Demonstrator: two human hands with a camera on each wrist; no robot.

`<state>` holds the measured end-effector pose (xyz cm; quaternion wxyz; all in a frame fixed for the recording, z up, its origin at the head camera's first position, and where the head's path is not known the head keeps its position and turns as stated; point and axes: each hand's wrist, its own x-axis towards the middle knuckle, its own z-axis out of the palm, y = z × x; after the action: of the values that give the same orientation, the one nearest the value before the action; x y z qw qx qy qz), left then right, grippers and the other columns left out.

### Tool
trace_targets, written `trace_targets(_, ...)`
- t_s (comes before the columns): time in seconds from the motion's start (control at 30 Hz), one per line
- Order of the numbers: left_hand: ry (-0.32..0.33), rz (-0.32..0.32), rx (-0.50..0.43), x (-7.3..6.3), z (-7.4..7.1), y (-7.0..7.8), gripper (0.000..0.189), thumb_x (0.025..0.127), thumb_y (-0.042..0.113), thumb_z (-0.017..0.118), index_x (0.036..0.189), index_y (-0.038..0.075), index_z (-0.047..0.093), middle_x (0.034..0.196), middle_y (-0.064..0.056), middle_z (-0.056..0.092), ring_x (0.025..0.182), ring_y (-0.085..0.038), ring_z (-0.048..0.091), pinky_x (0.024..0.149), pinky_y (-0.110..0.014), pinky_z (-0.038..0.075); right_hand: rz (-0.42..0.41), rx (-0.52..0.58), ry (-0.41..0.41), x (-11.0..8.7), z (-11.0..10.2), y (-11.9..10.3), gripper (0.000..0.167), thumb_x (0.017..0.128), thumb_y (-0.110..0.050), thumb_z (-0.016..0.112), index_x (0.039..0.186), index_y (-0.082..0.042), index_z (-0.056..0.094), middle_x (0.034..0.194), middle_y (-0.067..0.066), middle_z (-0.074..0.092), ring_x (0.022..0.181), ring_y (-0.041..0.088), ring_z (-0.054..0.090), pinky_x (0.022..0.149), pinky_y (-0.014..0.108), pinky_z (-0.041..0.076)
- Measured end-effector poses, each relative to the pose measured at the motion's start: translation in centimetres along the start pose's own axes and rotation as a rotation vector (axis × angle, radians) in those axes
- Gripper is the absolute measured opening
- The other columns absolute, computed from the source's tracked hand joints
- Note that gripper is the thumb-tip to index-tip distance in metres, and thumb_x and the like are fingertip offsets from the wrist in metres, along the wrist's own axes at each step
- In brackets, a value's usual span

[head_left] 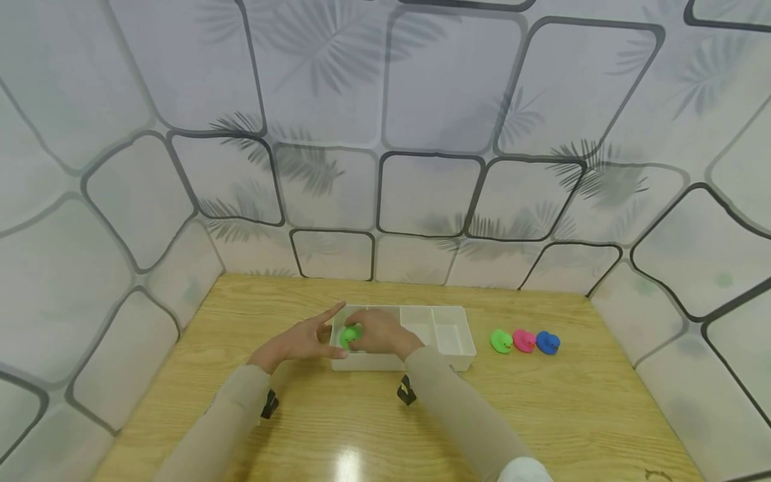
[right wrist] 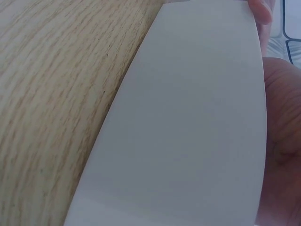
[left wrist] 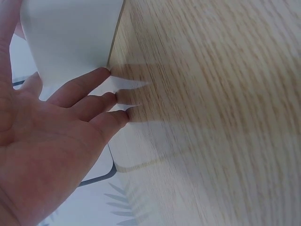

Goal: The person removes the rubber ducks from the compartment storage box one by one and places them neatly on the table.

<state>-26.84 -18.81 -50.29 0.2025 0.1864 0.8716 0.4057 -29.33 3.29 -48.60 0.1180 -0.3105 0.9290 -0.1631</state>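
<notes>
A white divided box (head_left: 369, 363) stands on the wooden table. In the head view, a green rubber duck (head_left: 349, 336) is in its left compartment. My right hand (head_left: 379, 329) reaches down into that compartment, finger and thumb pinching the duck from its right side. The box's front wall (right wrist: 188, 117) hides those fingertips in the right wrist view. At the box's left end is my left hand (head_left: 303, 341), thumb by the front corner and a finger by the back one. Its other fingers (left wrist: 89, 106) stretch loosely beside the box wall, tips down at the table.
To the right of the box, a green duck (head_left: 501, 341), a pink duck (head_left: 524, 341) and a blue duck (head_left: 548, 343) sit in a row. Patterned cloth walls (head_left: 421, 194) enclose the table (head_left: 337, 422) at the back and sides.
</notes>
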Motion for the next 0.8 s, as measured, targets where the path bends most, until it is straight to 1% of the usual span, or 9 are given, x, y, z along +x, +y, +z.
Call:
trace_targets(0.27,0.006,-0.016,0.0,-0.14,0.02,0.18,0.108,0.081,0.055,0.08,0.16,0.047,0.008,0.155,-0.027,0.037,0.143,-0.044,0.036,0.109,-0.072,0.028,-0.025,0.028,0.029,0.18,0.03,0.03,0.038,0.086,-0.025,0.077,0.122,-0.014,0.072,0.109,-0.007,0.069,0.093,0.009,0.058,0.086,0.029,0.049)
trace_targets(0.37,0.007,-0.016,0.0,-0.14,0.0,0.19,0.107,0.081,0.056,0.08,0.16,0.047,0.009,0.155,-0.027,0.037,0.143,-0.044,0.036,0.109,-0.072,0.028,-0.031,0.033,0.031,0.25,0.1,0.11,0.037,0.086,-0.024,0.077,0.121,-0.013,0.073,0.107,-0.007,0.069,0.091,0.008,0.057,0.084,0.027,0.049)
trace_targets(0.5,0.008,-0.013,0.002,-0.1,-0.02,0.08,0.107,0.081,0.056,0.08,0.16,0.048,0.009,0.155,-0.027,0.037,0.143,-0.044,0.036,0.108,-0.072,0.029,-0.034,0.03,0.036,0.33,0.25,0.2,0.038,0.086,-0.023,0.076,0.122,-0.012,0.072,0.108,-0.006,0.069,0.091,0.009,0.058,0.084,0.027,0.049)
trace_targets(0.7,0.007,-0.006,-0.006,0.01,0.02,-0.04,0.107,0.081,0.056,0.08,0.16,0.048,0.009,0.156,-0.025,0.037,0.144,-0.043,0.035,0.11,-0.071,0.028,-0.03,0.018,0.049,0.04,0.25,0.12,0.039,0.09,-0.025,0.074,0.126,-0.011,0.07,0.122,0.0,0.069,0.106,0.016,0.061,0.094,0.034,0.05)
trace_targets(0.8,0.008,-0.007,-0.009,0.0,0.06,-0.11,0.107,0.081,0.056,0.081,0.16,0.048,0.009,0.155,-0.025,0.038,0.144,-0.043,0.035,0.11,-0.071,0.027,-0.033,0.003,0.056,-0.06,0.25,0.08,0.039,0.091,-0.026,0.074,0.126,-0.011,0.07,0.124,0.001,0.069,0.11,0.018,0.062,0.097,0.036,0.05)
